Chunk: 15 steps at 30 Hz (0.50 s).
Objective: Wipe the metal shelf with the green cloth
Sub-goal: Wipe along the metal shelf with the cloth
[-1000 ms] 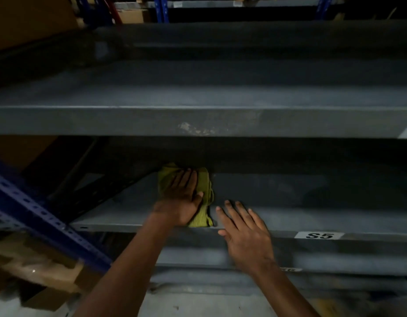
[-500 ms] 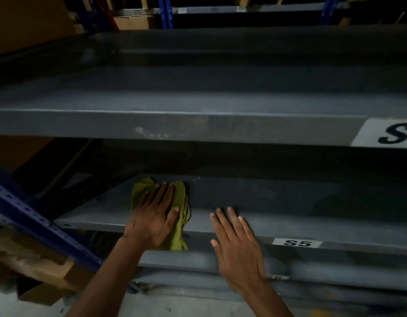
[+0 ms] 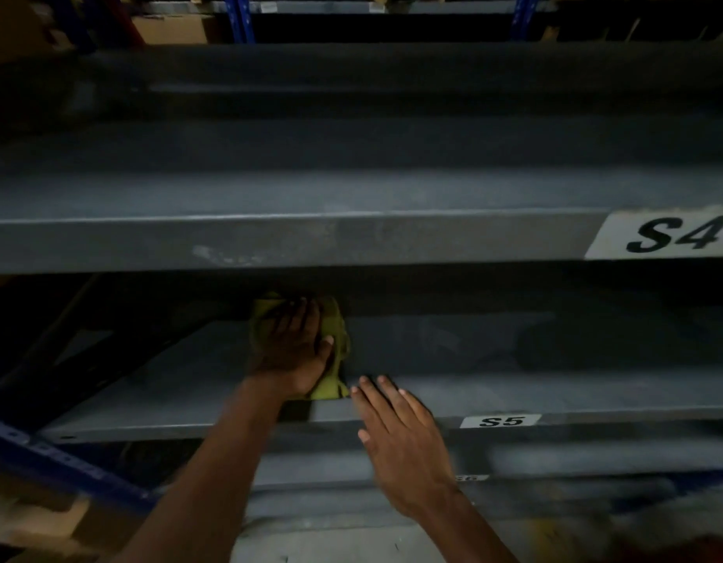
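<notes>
- Wiping is under way on the metal shelf (image 3: 453, 351), the tier marked by the S5 label (image 3: 500, 421), at lower centre of the frame.
- The left hand (image 3: 294, 347) lies flat on the green cloth (image 3: 334, 359), fingers straight and close together, thumb out to the right, pressing the cloth onto the shelf surface.
- The cloth sits left of centre, bunched beneath the palm, with one corner trailing to the front lip of the shelf.
- The right hand (image 3: 400, 436) is spread, fingers straight, holding nothing; its fingertips rest at or just over the front edge, just beside the cloth's lower corner. Contact cannot be confirmed.
- Judgement on method: keep the palm flat and the pressure even, and run overlapping passes from the dark back of the shelf to the front lip. Flattening the bunched cloth would cover more surface per pass.
- Judgement on risk: the rear of the shelf lies in shadow beneath the upper shelf (image 3: 270, 241), so missed strips there are likely.
- Count: one cloth; two hands; two shelf labels plainly legible, the S4 label (image 3: 662, 235) at right and S5 below it; a third, lower label is too blurred to read.
- Blue upright (image 3: 47, 453) at lower left, one in the foreground.
</notes>
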### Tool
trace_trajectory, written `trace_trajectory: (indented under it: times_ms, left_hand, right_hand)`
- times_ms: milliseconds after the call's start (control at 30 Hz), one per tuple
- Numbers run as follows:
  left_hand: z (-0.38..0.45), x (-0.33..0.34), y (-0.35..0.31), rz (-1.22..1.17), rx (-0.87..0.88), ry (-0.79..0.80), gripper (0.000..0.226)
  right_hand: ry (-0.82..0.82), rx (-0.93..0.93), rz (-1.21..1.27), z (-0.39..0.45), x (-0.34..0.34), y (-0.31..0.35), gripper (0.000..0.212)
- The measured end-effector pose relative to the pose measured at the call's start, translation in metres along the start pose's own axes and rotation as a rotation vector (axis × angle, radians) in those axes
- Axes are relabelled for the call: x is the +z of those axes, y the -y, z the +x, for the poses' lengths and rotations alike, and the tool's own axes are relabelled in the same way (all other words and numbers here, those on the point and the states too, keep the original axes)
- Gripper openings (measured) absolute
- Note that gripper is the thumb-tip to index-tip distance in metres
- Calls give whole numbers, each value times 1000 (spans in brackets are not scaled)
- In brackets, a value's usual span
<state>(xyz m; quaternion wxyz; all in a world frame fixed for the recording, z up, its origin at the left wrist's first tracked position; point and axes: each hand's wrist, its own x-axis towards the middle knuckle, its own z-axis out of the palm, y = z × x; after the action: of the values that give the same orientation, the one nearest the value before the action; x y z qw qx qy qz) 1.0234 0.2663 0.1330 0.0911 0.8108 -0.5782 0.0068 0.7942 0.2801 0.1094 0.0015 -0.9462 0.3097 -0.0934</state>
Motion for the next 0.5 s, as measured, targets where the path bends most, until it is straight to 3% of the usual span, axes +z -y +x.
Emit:
trace_trajectory:
  times_ms: [500]
  left_hand:
    - [-68, -17, -32, -8, 120, -19, 69]
  right_hand:
    - [-31, 92, -47, -5, -3, -2, 49]
